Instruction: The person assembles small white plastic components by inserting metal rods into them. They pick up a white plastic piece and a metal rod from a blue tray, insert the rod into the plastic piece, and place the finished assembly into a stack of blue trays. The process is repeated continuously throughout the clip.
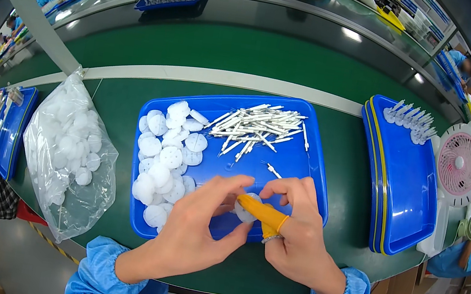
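While hands pinch disc (244,212), blue tray (304,175) holds discs, pins (257,127).

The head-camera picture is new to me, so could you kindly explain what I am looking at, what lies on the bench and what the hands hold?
There is no machine here: a person works with bare hands, and a wide fisheye camera on their head looks down, which is why straight edges bend. The left hand and right hand meet over a blue tray on a green bench. Together they pinch one white disc; the right thumb wears a yellow finger cot. In the tray lie a heap of discs and a pile of white pins. To the left sits a clear bag of more discs; to the right, stacked trays bearing a few finished pieces, and a pink fan.
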`<state>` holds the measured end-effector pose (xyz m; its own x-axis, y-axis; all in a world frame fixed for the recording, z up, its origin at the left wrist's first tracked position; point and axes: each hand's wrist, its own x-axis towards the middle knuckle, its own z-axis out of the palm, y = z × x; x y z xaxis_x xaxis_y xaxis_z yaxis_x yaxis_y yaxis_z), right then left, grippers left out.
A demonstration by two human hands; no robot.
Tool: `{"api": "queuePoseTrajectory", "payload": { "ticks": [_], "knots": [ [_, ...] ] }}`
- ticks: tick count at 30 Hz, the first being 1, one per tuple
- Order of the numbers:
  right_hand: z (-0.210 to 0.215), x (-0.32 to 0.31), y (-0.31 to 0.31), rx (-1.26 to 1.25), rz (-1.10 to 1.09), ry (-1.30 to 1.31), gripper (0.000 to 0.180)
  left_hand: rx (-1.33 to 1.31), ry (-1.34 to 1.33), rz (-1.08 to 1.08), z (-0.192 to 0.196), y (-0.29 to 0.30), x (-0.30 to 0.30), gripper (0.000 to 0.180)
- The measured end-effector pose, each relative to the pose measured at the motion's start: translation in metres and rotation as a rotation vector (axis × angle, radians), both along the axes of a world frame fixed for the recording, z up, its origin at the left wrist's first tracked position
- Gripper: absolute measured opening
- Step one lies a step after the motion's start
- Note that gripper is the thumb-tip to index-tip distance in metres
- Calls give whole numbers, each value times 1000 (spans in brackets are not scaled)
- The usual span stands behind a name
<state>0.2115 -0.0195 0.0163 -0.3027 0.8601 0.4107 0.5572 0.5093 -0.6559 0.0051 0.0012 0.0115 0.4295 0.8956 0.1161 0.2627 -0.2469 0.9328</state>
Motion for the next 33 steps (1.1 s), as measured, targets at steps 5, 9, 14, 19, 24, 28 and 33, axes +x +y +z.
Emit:
{"api": "queuePoseTrajectory", "payload": {
  "ticks": [5,9,14,19,24,28,33],
  "knots": [
    [0,4,0,11,-46,13,55,-13,-24,3,0,0,-1,65],
    [1,4,-1,-11,-42,30,55,-22,-26,17,1,0,0,65],
    [0,1,-1,-7,-33,27,54,-40,-18,25,0,1,0,65],
    [0,2,-4,21,5,29,51,-56,-15,32,-1,1,-1,65],
    [-2,3,-6,47,14,12,50,-54,-9,30,0,1,-1,64],
    [0,2,-6,20,-33,35,46,-58,-37,45,-4,0,0,64],
    [-1,1,-8,14,46,-11,48,-44,7,29,-1,1,-1,68]
  ]
}}
